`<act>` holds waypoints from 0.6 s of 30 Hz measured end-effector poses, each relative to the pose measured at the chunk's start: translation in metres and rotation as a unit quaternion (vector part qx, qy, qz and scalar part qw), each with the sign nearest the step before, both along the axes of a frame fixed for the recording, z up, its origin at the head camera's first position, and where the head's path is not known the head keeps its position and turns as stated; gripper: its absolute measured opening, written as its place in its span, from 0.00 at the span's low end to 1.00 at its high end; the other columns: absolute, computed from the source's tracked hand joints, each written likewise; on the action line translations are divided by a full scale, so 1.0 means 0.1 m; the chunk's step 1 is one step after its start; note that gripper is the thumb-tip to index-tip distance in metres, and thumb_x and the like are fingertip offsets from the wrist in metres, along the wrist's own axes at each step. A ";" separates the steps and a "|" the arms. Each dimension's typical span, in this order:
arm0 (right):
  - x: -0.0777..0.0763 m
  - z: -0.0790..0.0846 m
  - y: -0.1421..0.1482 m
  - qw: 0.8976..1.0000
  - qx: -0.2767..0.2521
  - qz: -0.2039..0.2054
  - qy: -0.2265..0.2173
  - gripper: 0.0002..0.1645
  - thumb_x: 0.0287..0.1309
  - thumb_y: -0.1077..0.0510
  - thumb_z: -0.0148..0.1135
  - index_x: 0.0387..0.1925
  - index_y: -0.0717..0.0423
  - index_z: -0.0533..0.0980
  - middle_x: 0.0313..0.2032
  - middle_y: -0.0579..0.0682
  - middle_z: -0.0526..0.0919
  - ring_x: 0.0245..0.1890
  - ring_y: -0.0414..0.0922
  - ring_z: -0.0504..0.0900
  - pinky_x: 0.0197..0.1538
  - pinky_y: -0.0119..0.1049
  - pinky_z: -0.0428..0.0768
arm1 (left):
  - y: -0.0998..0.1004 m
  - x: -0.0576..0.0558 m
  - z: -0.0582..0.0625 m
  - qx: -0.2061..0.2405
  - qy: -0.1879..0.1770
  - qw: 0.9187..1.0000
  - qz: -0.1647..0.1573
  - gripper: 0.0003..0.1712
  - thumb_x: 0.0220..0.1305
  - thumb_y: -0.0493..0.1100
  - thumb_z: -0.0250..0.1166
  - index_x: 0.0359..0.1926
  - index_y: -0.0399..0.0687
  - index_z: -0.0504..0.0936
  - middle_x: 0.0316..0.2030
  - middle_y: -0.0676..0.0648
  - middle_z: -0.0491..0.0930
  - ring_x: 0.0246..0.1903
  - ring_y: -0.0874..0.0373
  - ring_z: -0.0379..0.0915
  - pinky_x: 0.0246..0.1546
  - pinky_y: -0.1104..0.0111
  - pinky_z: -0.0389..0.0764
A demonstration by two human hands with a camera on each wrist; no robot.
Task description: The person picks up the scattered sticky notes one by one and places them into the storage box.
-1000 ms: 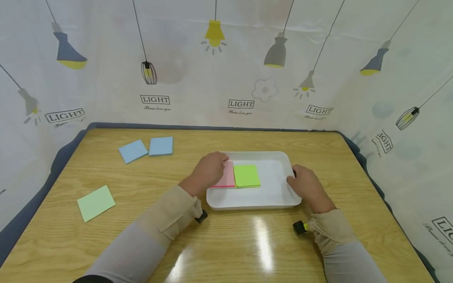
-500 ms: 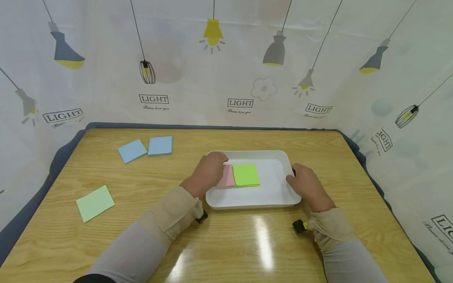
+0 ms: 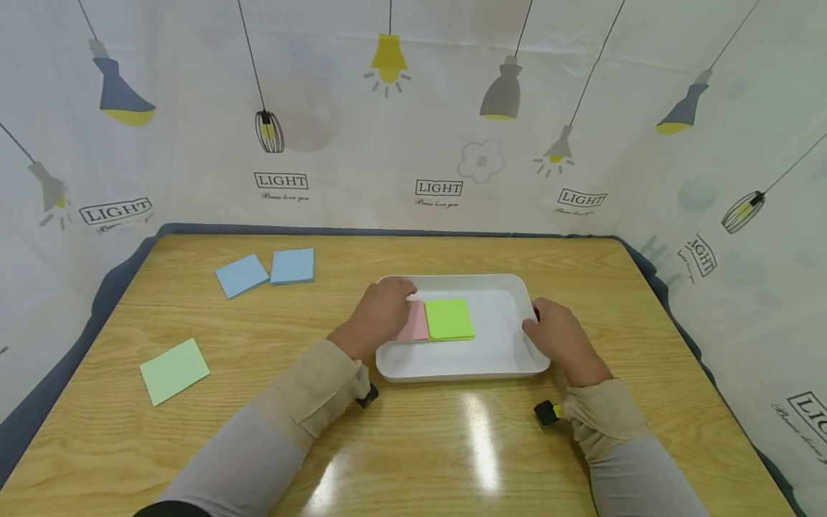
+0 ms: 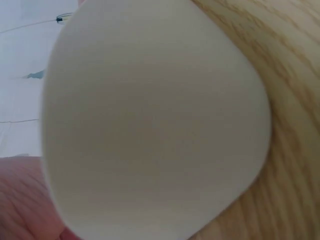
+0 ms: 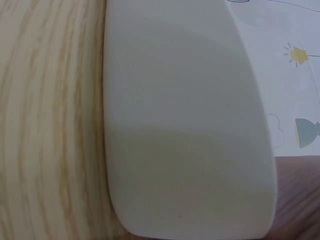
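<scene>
A white rectangular tray (image 3: pixel 504 345) rests on the wooden table, its outer walls filling most of both wrist views. At its left end, my left hand (image 3: pixel 382 309) grips the rim, thumb side over the inside; its other fingers are hidden. My right hand (image 3: pixel 561 336) holds the right rim, with the thumb inside and the remaining fingers mostly out of sight. In the tray lie a bright green sticky note pad (image 3: pixel 449 319) and, touching it on the left, a pink sticky note pad (image 3: pixel 416 323), partly covered by my left hand.
Two blue sticky note pads (image 3: pixel 293 266) lie side by side at the table's back left. Nearer, on the left, is a pale green pad (image 3: pixel 174 371). A lamp-printed white curtain (image 3: pixel 349 158) encloses the back and sides of the wooden table (image 3: pixel 413 459).
The pink pad, whose far edge showed higher beside my left hand a second ago, now sits lower and level with the green one. Both hands stay at the tray's ends.
</scene>
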State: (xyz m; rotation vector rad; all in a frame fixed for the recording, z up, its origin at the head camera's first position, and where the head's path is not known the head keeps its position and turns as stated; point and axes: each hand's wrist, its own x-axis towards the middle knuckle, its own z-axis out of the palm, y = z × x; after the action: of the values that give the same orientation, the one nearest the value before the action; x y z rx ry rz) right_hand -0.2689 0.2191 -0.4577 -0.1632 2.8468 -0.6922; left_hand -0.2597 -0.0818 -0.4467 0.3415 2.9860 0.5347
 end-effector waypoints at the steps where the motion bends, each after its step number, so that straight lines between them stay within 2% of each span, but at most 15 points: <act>1: 0.00 0.00 0.00 1.000 0.000 0.001 -0.001 0.16 0.62 0.57 0.48 0.47 0.64 0.71 0.41 0.60 0.78 0.35 0.49 0.74 0.35 0.42 0.76 | 0.00 0.01 0.01 0.009 -0.004 1.000 0.004 0.18 0.66 0.41 0.53 0.56 0.45 0.75 0.52 0.46 0.77 0.52 0.55 0.68 0.55 0.59 0.73; 5: 0.00 -0.01 0.00 1.000 0.002 0.001 0.002 0.17 0.62 0.57 0.47 0.48 0.63 0.71 0.42 0.60 0.79 0.36 0.49 0.74 0.37 0.43 0.76 | -0.04 0.04 0.05 0.040 -0.011 0.999 0.018 0.21 0.67 0.45 0.53 0.59 0.45 0.72 0.49 0.46 0.75 0.47 0.58 0.68 0.51 0.61 0.76; 14: 0.00 -0.03 0.00 1.000 0.003 0.004 0.005 0.17 0.61 0.56 0.47 0.48 0.63 0.70 0.43 0.60 0.79 0.37 0.49 0.75 0.37 0.43 0.77 | -0.25 0.15 0.20 0.038 0.009 0.999 0.026 0.22 0.67 0.47 0.52 0.59 0.43 0.71 0.51 0.44 0.74 0.48 0.56 0.68 0.50 0.59 0.76; 18: 0.00 -0.03 -0.01 1.000 0.005 0.006 0.009 0.17 0.61 0.57 0.47 0.47 0.63 0.71 0.42 0.60 0.79 0.36 0.50 0.74 0.37 0.43 0.76 | -0.43 0.21 0.18 0.038 0.021 0.999 0.029 0.22 0.67 0.47 0.52 0.58 0.41 0.72 0.51 0.42 0.75 0.47 0.55 0.69 0.47 0.59 0.77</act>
State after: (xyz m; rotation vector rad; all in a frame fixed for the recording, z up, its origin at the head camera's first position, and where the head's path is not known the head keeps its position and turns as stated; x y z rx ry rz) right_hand -0.2684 0.2177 -0.4610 -0.1857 2.8629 -0.6760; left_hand -0.2389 -0.1250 -0.4284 0.2748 3.0294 0.6551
